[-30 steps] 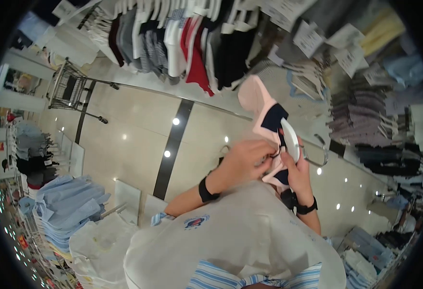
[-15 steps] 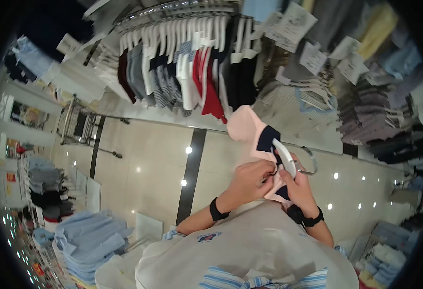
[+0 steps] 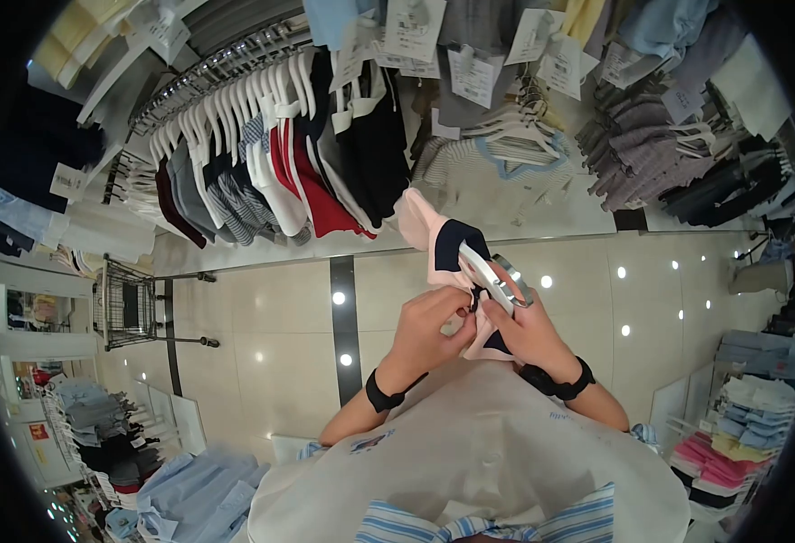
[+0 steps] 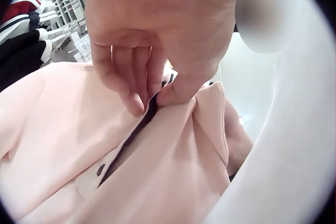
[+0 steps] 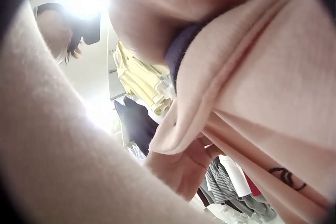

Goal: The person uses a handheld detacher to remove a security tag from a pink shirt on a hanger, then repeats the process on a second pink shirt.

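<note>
One garment (image 3: pixel 452 242) over shop tiles (image 3: pixel 262 317).

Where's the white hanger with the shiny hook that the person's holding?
In the head view, the white hanger is just right of centre, in the person's right hand, right by the pink-and-navy top.

Shiny tile floor (image 3: pixel 271 317), trolley (image 3: pixel 131 303) off to the left
So the floor's pale glossy tile, light spots bouncing off it all over, with dark strips (image 3: pixel 342 335) cutting across. Trolley stands near the far left corner, stretched over one of those strips. A white plinth (image 3: pixel 578 220) runs along the far edge. Clothes hang above that, can't tell if any actually touch it.
</note>
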